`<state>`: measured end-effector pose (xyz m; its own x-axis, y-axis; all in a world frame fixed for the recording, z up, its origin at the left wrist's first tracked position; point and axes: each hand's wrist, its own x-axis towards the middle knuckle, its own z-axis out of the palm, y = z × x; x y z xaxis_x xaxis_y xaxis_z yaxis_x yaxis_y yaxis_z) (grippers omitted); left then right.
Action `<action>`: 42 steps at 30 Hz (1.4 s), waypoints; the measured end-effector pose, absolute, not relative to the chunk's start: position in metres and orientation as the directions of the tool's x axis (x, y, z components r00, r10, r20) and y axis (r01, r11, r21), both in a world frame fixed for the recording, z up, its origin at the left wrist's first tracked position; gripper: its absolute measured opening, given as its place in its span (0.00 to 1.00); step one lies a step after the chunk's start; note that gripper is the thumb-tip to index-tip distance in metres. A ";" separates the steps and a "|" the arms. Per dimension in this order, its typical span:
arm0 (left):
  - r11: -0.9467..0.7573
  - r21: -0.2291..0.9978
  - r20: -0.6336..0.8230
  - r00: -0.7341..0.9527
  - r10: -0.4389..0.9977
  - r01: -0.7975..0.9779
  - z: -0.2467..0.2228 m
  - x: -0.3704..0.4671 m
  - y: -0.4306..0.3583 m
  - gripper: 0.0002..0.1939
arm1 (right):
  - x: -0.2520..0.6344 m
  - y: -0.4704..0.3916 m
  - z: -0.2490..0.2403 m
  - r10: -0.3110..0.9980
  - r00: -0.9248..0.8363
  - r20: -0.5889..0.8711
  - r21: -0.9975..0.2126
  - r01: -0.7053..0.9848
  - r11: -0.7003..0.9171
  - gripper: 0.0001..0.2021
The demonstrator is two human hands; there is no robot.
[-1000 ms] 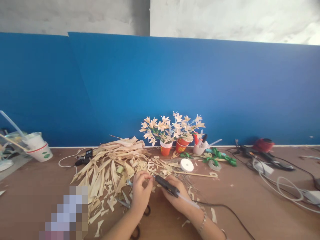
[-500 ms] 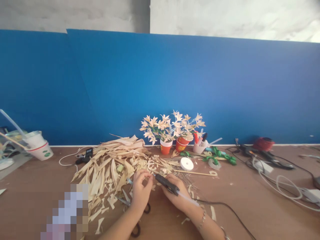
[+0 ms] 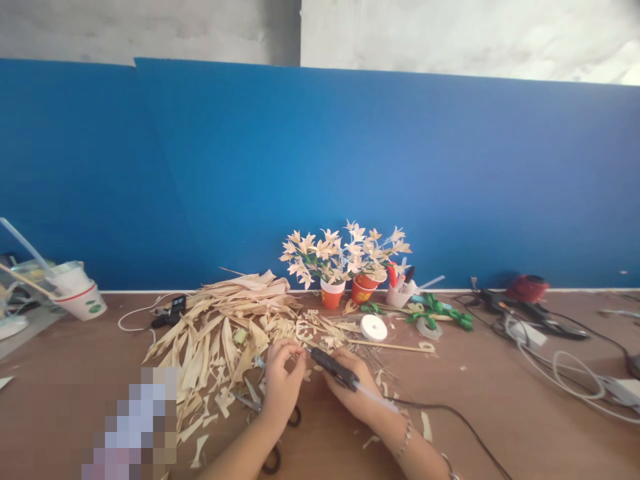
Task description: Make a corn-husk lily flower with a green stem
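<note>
In my right hand (image 3: 350,377) is a black hot glue gun (image 3: 333,368), with a translucent glue stick (image 3: 376,398) poking out of its rear end. Its nozzle points left, close to the fingertips of my left hand (image 3: 284,377). My left thumb and forefinger are pinched together; whatever is between them is too small to make out. Scissors (image 3: 253,400) with black handles lie partly under my left forearm. Dry corn husks (image 3: 225,333) and cut scraps spread out beside and beyond my left hand.
Husk flowers (image 3: 327,250) stand in red and white paper cups (image 3: 332,295) by the blue partition. A white tape roll (image 3: 373,327), a wooden stick (image 3: 385,345) and green pieces (image 3: 440,310) lie nearer. Cables (image 3: 560,373) cover the right side; a paper cup (image 3: 80,293) stands far left.
</note>
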<state>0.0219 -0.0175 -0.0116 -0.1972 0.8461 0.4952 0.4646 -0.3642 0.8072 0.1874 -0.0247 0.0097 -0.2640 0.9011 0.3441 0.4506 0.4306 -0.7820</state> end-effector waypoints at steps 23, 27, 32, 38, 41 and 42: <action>-0.372 0.801 0.504 -0.192 0.842 0.469 -0.010 0.022 -0.017 0.06 | 0.188 -0.026 0.010 0.905 -0.268 0.331 -0.795 0.437 0.420 0.05; -0.371 0.801 0.502 -0.191 0.844 0.470 -0.011 0.022 -0.017 0.06 | 0.189 -0.026 0.010 0.902 -0.273 0.334 -0.794 0.435 0.426 0.05; -0.366 0.800 0.502 -0.196 0.842 0.476 -0.011 0.021 -0.017 0.06 | 0.188 -0.029 0.014 0.901 -0.281 0.331 -0.786 0.445 0.428 0.06; -0.390 0.779 0.513 -0.142 0.846 0.491 -0.009 0.022 -0.018 0.06 | 0.193 -0.030 0.021 0.871 -0.322 0.372 -0.766 0.424 0.484 0.07; -0.389 0.771 0.511 -0.125 0.850 0.504 -0.008 0.022 -0.019 0.06 | 0.203 -0.026 0.019 0.908 -0.195 0.370 -0.710 0.571 0.412 0.07; -0.388 0.773 0.514 -0.137 0.847 0.501 -0.009 0.021 -0.019 0.06 | 0.206 -0.026 0.019 0.916 -0.193 0.352 -0.678 0.622 0.392 0.06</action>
